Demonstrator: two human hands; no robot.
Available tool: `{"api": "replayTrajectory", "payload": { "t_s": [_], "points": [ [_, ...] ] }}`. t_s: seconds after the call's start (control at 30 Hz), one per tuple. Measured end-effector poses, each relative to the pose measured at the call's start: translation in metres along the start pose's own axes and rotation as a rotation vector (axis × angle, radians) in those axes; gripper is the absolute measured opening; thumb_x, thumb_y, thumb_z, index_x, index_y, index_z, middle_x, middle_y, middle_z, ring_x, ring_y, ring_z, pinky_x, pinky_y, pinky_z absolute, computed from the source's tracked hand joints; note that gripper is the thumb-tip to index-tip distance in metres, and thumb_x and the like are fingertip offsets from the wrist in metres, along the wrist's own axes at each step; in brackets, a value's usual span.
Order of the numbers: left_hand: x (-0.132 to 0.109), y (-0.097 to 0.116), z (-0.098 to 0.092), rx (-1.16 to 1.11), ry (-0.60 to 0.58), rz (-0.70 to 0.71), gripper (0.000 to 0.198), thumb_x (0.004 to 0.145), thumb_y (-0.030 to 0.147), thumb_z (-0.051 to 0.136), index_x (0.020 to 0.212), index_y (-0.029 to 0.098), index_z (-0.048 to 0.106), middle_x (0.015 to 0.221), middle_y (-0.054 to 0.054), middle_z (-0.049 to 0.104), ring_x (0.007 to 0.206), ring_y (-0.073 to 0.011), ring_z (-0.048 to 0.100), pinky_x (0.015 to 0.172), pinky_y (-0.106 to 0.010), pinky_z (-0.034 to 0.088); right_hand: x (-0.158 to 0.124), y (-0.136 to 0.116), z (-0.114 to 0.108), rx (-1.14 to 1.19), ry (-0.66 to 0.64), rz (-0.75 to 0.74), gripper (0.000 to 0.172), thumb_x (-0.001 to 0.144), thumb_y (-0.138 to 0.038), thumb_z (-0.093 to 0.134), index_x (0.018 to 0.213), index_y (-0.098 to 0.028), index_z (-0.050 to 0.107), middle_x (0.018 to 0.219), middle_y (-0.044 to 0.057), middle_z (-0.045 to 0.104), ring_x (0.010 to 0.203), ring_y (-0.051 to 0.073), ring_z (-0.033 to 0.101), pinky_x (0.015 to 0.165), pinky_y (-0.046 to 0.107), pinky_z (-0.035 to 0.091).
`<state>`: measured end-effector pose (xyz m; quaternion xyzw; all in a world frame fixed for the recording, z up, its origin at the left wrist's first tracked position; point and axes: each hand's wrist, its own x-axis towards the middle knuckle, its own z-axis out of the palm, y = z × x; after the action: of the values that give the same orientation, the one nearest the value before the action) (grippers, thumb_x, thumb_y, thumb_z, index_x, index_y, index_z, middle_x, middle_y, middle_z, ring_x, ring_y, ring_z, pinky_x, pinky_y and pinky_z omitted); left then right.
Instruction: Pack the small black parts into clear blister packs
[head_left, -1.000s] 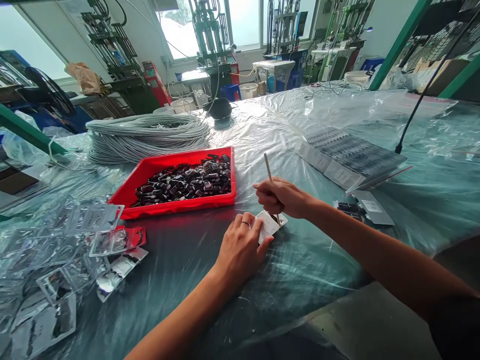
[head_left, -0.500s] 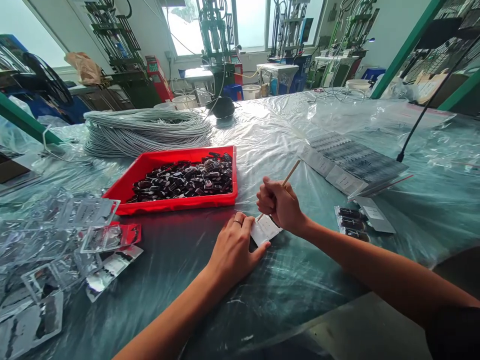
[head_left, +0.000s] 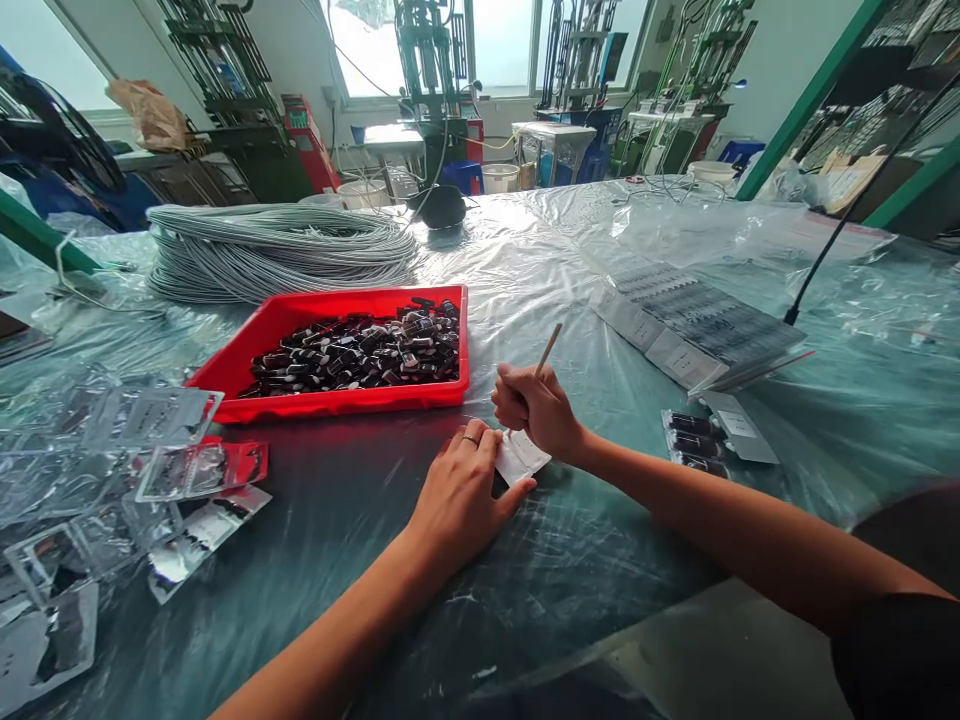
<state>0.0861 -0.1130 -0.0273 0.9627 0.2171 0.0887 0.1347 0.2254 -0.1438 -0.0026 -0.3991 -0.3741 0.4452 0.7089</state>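
My right hand (head_left: 536, 405) is closed in a fist round a thin wooden stick (head_left: 549, 348), whose upper end sticks out above the fist. Beneath that fist lies a small white card (head_left: 519, 458) on the plastic-covered table. My left hand (head_left: 465, 485) rests flat beside the card, its fingertips at the card's left edge and its thumb stretched along the near side. The stick's lower end is hidden by the right hand. Just beyond the left hand stands a red tray (head_left: 337, 403) full of small black parts (head_left: 360, 350).
Clear plastic packs (head_left: 112, 470) are heaped at the left. A coil of grey cable (head_left: 277, 250) lies behind the tray. At the right are a stack of packaged sheets (head_left: 690, 320) and a pack of black pieces (head_left: 696, 440). Machines (head_left: 431, 90) stand behind the table.
The stick in my right hand now stands more upright, and that fist covers more of the card's upper part. The whole view has shifted slightly; my left hand stays at the card.
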Motion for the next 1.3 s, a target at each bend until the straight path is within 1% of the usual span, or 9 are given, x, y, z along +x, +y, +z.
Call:
{"api": "replayTrajectory", "payload": {
  "t_s": [0.23,0.37,0.47,0.57,0.7,0.8,0.93,1.13,1.3],
  "points": [
    [-0.001,0.007,0.001,0.086,0.003,-0.073,0.039,0.088,0.048,0.059,0.108,0.015,0.056,0.112,-0.013,0.059,0.103,-0.0302,0.06,0.091,-0.046,0.05,-0.01,-0.011,0.002,-0.06,-0.08,0.117,0.05,0.08,-0.044,0.058,0.045,-0.023,0.03,0.041,-0.01,0.021,0.036,0.003,0.016,0.035,0.021,0.012],
    [-0.002,0.01,0.003,0.093,0.028,-0.076,0.046,0.088,0.049,0.057,0.116,0.013,0.054,0.121,-0.016,0.058,0.111,-0.0326,0.058,0.095,-0.047,0.048,-0.016,-0.024,-0.001,-0.103,-0.239,0.343,0.045,0.084,-0.035,0.053,0.047,-0.022,0.03,0.043,-0.009,0.022,0.037,0.004,0.014,0.035,0.02,0.011],
    [-0.001,0.01,0.003,0.094,0.013,-0.085,0.047,0.088,0.05,0.057,0.114,0.012,0.055,0.118,-0.016,0.058,0.108,-0.0327,0.059,0.094,-0.048,0.048,-0.015,-0.031,-0.005,-0.088,-0.314,0.454,0.044,0.084,-0.031,0.051,0.047,-0.023,0.029,0.043,-0.01,0.021,0.038,0.004,0.013,0.035,0.02,0.01],
    [0.0,0.004,0.0,0.062,-0.01,-0.07,0.042,0.088,0.051,0.058,0.108,0.014,0.057,0.111,-0.013,0.059,0.104,-0.0306,0.06,0.093,-0.046,0.049,-0.013,-0.033,-0.007,-0.073,-0.233,0.359,0.046,0.084,-0.032,0.055,0.047,-0.022,0.029,0.044,-0.01,0.022,0.038,0.004,0.014,0.036,0.02,0.012],
    [0.002,-0.005,-0.005,-0.039,-0.027,-0.013,0.049,0.084,0.052,0.065,0.118,0.018,0.056,0.115,-0.01,0.058,0.105,-0.0289,0.06,0.091,-0.043,0.051,-0.013,-0.032,-0.006,0.064,-0.05,0.128,0.053,0.082,-0.04,0.061,0.044,-0.021,0.028,0.043,-0.009,0.019,0.037,0.004,0.014,0.037,0.021,0.013],
    [0.002,-0.005,-0.005,-0.096,-0.038,-0.03,0.049,0.083,0.047,0.067,0.121,0.018,0.056,0.114,-0.009,0.058,0.103,-0.0277,0.061,0.09,-0.043,0.052,-0.014,-0.025,-0.001,0.14,0.013,0.037,0.058,0.081,-0.045,0.064,0.042,-0.02,0.029,0.042,-0.009,0.019,0.037,0.004,0.015,0.039,0.022,0.015],
    [0.003,-0.003,-0.001,-0.164,-0.027,-0.113,0.053,0.078,0.047,0.074,0.119,0.017,0.058,0.111,-0.009,0.061,0.1,-0.0273,0.062,0.09,-0.042,0.052,-0.017,-0.01,0.007,0.119,0.032,0.006,0.061,0.079,-0.05,0.067,0.042,-0.02,0.03,0.041,-0.008,0.021,0.038,0.004,0.017,0.04,0.023,0.014],
    [0.006,-0.004,0.003,-0.229,-0.015,-0.137,0.051,0.074,0.048,0.077,0.11,0.017,0.062,0.109,-0.01,0.063,0.1,-0.028,0.064,0.089,-0.042,0.053,-0.017,0.003,0.012,0.041,0.022,-0.068,0.065,0.081,-0.058,0.064,0.041,-0.021,0.03,0.041,-0.007,0.02,0.039,0.006,0.018,0.042,0.025,0.015],
    [0.006,-0.005,0.005,-0.252,0.013,-0.135,0.053,0.071,0.049,0.079,0.109,0.016,0.062,0.11,-0.011,0.064,0.104,-0.0295,0.064,0.091,-0.042,0.053,-0.021,0.002,0.017,-0.002,-0.004,-0.102,0.062,0.085,-0.053,0.063,0.041,-0.02,0.032,0.041,-0.006,0.022,0.041,0.006,0.02,0.043,0.026,0.017]
  ]
}}
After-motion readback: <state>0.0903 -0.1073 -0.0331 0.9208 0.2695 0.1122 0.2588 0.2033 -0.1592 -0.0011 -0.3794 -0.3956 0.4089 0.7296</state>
